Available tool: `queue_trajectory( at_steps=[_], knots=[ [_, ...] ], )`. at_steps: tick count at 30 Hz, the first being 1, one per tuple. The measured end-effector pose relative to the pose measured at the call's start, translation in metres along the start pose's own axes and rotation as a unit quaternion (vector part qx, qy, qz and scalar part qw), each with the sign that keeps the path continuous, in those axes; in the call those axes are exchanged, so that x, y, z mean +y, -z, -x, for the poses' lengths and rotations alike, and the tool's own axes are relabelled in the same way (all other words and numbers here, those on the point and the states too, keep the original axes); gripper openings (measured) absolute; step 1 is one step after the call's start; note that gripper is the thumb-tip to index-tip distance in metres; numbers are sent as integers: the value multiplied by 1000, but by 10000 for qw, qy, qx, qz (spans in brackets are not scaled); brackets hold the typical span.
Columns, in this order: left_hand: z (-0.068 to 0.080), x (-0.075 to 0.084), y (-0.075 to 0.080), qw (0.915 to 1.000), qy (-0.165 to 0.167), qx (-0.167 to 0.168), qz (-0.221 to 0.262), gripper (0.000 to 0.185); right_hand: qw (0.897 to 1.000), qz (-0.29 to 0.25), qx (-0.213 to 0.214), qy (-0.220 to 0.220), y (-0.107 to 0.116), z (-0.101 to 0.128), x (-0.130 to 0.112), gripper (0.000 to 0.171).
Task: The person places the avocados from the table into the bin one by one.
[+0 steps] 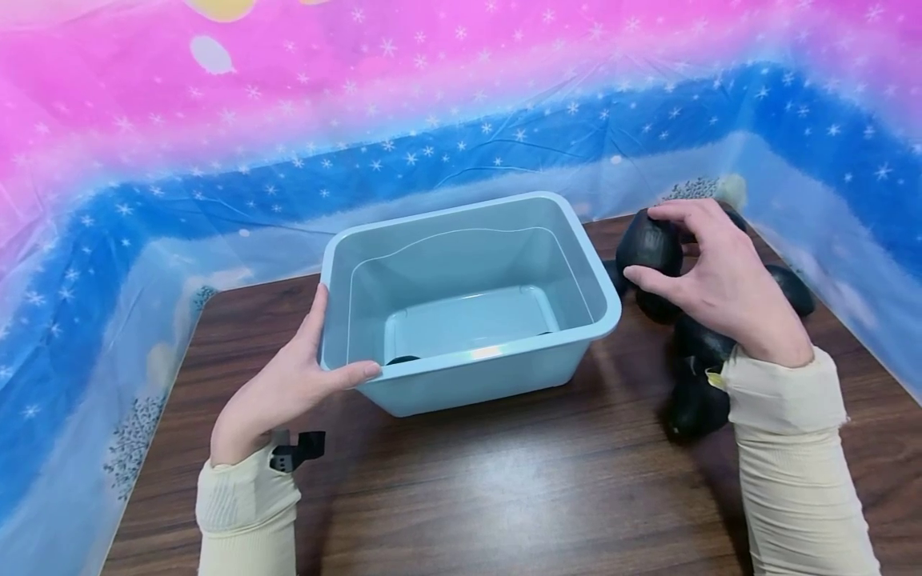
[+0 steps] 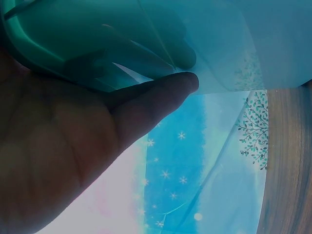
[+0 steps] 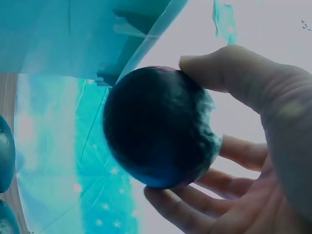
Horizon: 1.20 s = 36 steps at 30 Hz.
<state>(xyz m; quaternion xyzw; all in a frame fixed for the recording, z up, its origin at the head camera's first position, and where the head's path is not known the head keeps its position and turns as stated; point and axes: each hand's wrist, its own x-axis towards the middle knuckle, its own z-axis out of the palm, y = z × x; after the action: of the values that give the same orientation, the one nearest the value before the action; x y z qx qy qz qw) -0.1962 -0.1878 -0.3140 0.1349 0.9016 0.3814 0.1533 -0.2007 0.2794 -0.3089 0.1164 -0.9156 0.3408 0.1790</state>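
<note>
A grey-blue plastic bin [image 1: 468, 352] sits tilted on the table, with small dark shapes [image 1: 403, 360] just showing inside behind its near wall. My left hand [image 1: 288, 384] holds its left end, thumb along the near rim and fingers at the left side. In the left wrist view a finger [image 2: 156, 97] lies against the translucent wall. To the right of the bin, my right hand [image 1: 720, 272] grips a dark avocado [image 1: 648, 244] between thumb and fingers, raised above others. The right wrist view shows this avocado [image 3: 158, 129] held by the fingertips.
Several more dark avocados lie around and under the right hand, among them one [image 1: 695, 408] near the wrist and one [image 1: 791, 290] farther right. A yellow label [image 1: 715, 378] shows among them. A patterned pink and blue cloth [image 1: 432, 120] rises behind the brown wooden table [image 1: 504, 488].
</note>
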Motion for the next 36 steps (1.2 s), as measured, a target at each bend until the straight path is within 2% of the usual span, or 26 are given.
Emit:
queue_trajectory(
  at_steps=[5, 12, 18, 26, 30, 36],
  knots=[
    [0, 0, 0, 10000, 93, -14, 21, 112, 9991, -123, 374, 174, -1, 0, -4, 67],
    [0, 1, 0, 9999, 87, -7, 73, 112, 9974, -279, 530, 390, -3, 2, -13, 69],
    [0, 0, 0, 9999, 117, -17, 59, 112, 9949, -576, 567, 608, -6, 4, -25, 72],
    [1, 0, 0, 9999, 105, -4, 43, 112, 9897, -836, 504, 1044, -10, 7, -56, 67],
    [1, 0, 0, 10000, 63, 7, 69, 112, 9871, -840, 485, 1273, -12, 6, -60, 68],
    [0, -1, 0, 9999, -10, 16, 101, 111, 9862, -811, 485, 1356, -13, 7, -63, 67]
  ],
)
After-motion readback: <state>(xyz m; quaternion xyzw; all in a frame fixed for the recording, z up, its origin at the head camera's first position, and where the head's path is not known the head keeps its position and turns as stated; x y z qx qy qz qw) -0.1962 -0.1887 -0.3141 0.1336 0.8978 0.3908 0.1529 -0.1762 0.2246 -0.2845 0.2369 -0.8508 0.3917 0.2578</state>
